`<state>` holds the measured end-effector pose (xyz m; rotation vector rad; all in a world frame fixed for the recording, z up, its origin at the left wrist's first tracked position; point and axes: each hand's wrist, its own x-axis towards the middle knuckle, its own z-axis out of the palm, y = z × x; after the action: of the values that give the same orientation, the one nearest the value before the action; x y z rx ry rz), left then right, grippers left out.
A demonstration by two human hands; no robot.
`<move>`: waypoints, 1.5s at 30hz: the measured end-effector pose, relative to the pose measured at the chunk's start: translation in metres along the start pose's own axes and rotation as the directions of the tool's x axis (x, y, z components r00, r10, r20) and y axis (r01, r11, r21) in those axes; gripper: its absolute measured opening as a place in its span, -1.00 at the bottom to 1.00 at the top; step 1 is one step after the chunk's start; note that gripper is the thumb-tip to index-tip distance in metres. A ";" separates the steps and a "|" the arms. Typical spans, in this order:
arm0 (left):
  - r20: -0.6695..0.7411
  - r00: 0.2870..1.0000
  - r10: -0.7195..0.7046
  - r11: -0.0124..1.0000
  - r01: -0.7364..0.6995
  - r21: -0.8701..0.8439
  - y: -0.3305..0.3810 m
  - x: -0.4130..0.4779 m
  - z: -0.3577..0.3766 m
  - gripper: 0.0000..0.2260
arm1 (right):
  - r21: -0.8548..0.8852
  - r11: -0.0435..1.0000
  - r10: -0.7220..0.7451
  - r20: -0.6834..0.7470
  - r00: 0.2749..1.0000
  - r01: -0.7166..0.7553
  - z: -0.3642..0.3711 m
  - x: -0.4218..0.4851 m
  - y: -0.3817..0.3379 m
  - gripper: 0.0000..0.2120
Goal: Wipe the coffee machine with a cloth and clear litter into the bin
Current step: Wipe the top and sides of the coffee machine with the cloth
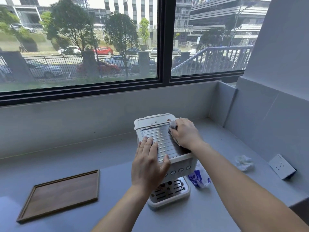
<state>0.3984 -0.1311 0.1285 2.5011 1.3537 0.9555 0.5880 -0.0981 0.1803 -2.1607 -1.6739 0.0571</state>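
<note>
The white coffee machine (164, 144) stood on the grey bench (93, 158) under the window, with a wooden tray (60, 193) well apart on its left. The left hand (148, 164) lay flat on the near corner of the ribbed metal top, fingers straight, while the right hand (184, 133) curled its fingers over a bunched grey cloth (173, 126) at the top's far right corner. A blue-and-white wrapper (199, 179) lay just beside the machine's right side, and a crumpled white tissue (244, 162) lay farther right.
</note>
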 end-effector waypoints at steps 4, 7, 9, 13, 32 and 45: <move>-0.003 1.000 0.003 1.000 -0.003 0.006 -0.001 -0.002 0.000 -0.47 | 0.005 0.995 -0.100 0.000 0.995 0.100 0.007 0.000 -0.012 -0.69; 0.005 1.000 0.015 1.000 -0.015 0.007 -0.001 0.000 0.000 -0.47 | 0.037 0.963 -0.268 0.044 0.962 0.266 0.004 -0.024 0.003 -0.66; 0.011 1.000 0.011 1.000 -0.011 0.004 -0.001 0.001 -0.002 -0.48 | 0.040 0.969 -0.246 0.047 0.968 0.244 0.001 -0.021 0.010 -0.71; 0.096 0.995 0.040 0.995 -0.048 0.085 0.001 0.009 -0.008 -0.57 | -0.039 0.994 -0.099 -0.035 0.994 0.098 0.009 0.006 -0.008 -0.74; 0.324 0.946 -0.035 0.979 -0.034 0.203 0.007 0.046 -0.009 -0.41 | 0.033 0.996 -0.083 -0.042 0.996 0.084 0.010 0.000 0.009 -0.71; 0.361 0.930 -0.068 0.971 -0.022 0.238 0.004 0.043 -0.004 -0.24 | 0.008 0.965 -0.263 0.040 0.964 0.263 0.012 0.017 0.004 -0.71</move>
<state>0.4161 -0.1002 0.1534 2.6483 1.4360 0.3035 0.5934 -0.0798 0.1713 -1.9280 -1.9682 0.0276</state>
